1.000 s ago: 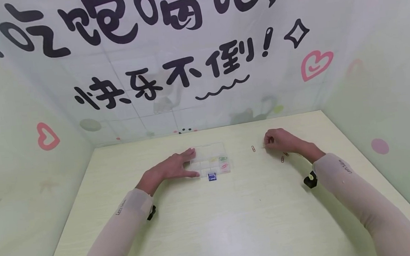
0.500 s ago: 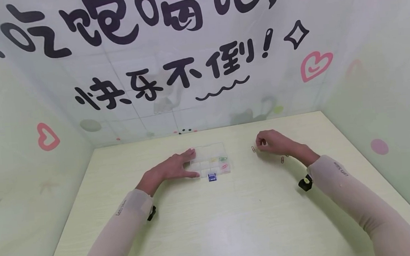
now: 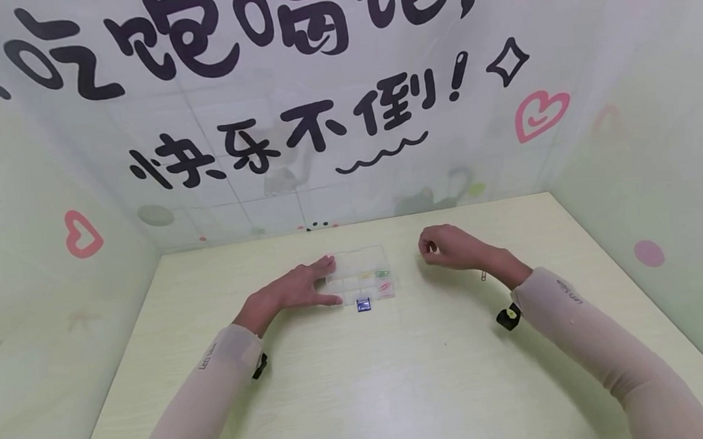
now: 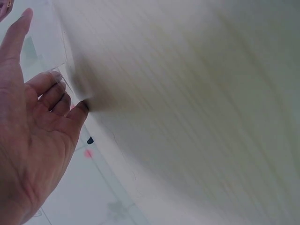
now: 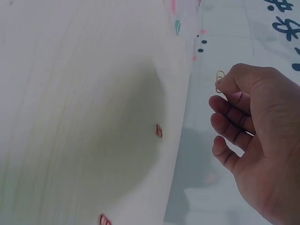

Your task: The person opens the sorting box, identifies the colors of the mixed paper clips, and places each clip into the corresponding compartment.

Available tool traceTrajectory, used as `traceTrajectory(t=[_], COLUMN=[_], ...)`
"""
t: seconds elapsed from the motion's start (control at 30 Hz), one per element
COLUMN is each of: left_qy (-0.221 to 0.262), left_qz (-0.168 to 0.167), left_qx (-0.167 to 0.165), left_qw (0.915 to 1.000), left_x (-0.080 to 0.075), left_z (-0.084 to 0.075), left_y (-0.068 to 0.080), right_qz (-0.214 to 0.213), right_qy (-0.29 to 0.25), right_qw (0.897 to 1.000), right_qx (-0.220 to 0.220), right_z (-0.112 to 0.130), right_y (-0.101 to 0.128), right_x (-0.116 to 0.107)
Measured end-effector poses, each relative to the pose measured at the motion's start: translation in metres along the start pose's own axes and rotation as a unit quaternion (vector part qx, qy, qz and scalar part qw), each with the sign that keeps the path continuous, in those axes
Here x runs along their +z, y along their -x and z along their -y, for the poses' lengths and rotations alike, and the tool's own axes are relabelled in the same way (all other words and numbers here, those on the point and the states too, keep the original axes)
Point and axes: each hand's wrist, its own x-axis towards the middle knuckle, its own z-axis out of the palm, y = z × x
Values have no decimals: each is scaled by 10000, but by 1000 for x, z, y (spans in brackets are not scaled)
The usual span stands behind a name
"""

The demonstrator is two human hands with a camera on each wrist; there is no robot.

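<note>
My left hand [image 3: 301, 285] rests at the left end of a clear compartment box [image 3: 357, 258], thumb and fingers spread apart and touching it. Inside the box lie a green paper clip [image 3: 382, 273], a pink one [image 3: 385, 287] and a faint yellow one [image 3: 365, 275]. To the right of the box, raised over the table, my right hand [image 3: 451, 245] pinches a yellow paper clip [image 5: 220, 82] between thumb and index finger; its other fingers are bent. Below it in the right wrist view are two red paper clips [image 5: 159, 131] on the table.
A small blue label [image 3: 363, 305] shows at the box's front edge. One red paper clip [image 3: 483, 275] lies just beneath the right wrist. Printed sheeting [image 3: 344, 111] walls in the pale wooden table [image 3: 376, 394] at the back and sides.
My right hand has moved left towards the box with the yellow paper clip, passing over a red paper clip that is now hidden in the head view. The left hand stays put.
</note>
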Motion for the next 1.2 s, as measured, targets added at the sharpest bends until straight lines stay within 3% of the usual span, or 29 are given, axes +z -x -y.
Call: traceTrajectory(t=[0.87,1.2], left_qy=[-16,79], left_qz=[-39,-26], left_qx=[34,35], left_qw=[10000,10000], left_x=[-2,-1], left_z=[-1,0], left_y=[0,-1], right_qz=[123,269], right_qy=[315,397], right_qw=[9983,9984], right_qx=[-466,-303], right_z=[47,54], right_y=[-48,-61], right_x=[32,47])
